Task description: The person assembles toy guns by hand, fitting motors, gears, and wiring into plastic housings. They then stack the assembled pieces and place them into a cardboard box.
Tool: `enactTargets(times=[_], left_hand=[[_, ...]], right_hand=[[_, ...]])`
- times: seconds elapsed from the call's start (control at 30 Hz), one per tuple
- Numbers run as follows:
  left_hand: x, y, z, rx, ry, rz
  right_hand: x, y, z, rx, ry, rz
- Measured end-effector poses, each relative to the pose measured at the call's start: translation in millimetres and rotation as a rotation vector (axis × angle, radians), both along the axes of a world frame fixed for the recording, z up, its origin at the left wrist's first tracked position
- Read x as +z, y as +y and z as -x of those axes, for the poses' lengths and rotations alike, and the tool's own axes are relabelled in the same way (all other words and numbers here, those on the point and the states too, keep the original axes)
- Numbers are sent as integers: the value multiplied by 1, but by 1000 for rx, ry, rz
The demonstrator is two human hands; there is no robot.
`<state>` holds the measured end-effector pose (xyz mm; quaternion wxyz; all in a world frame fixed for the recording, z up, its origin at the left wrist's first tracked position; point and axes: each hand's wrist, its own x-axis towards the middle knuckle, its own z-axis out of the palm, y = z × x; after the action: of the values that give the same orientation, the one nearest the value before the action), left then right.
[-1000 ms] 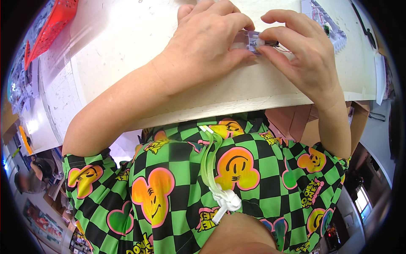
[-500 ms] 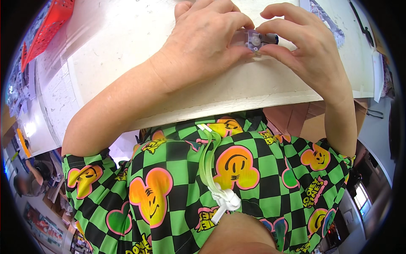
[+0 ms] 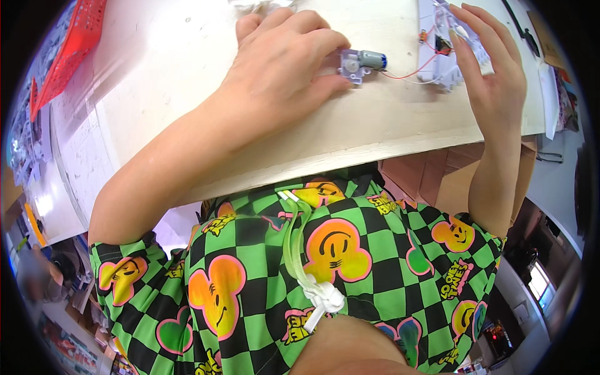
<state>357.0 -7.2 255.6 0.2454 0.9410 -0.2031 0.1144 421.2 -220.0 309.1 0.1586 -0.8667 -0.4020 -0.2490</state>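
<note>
A small clear plastic gearbox (image 3: 351,64) with a grey cylindrical motor (image 3: 374,60) sits at the fingertips of my left hand (image 3: 281,69), pinched between thumb and fingers just above the white table. Thin red and white wires (image 3: 409,77) run from the motor to a pale, translucent plastic housing (image 3: 447,72) on the right. Across that housing's right side lies my right hand (image 3: 497,75), thumb and fingers on either side of its edge. Small dark and orange parts (image 3: 442,46) show inside the housing.
A red perforated basket (image 3: 72,53) stands at the far left, with pale plastic parts (image 3: 28,134) beside it. Something white and crumpled (image 3: 259,5) lies at the top edge. Below the table's front edge is a cardboard box (image 3: 459,178). Another person (image 3: 40,275) is at lower left.
My right hand has left the gearbox and moved right to the housing, which has shifted left and nearer. My left hand still holds the gearbox, now slightly left, with its motor and wires exposed.
</note>
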Motion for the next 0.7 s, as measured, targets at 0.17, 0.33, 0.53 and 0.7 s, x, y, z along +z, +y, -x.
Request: enactTargets(times=[0.17,0.33,0.53,0.7], left_hand=[[-4,-2,-6,-31,-105,3],[3,-15,-15,6,-87,-95],[10,-33,-45,-27,-117,-84],[2,-57,-80,-101,-140,-123]], right_hand=[[-35,-34,-41,-102,15,115],[-51,-44,-51,-234,-4,59],[-45,-57,-65,-411,-21,76],[-48,-77,-87,-468,17,71]])
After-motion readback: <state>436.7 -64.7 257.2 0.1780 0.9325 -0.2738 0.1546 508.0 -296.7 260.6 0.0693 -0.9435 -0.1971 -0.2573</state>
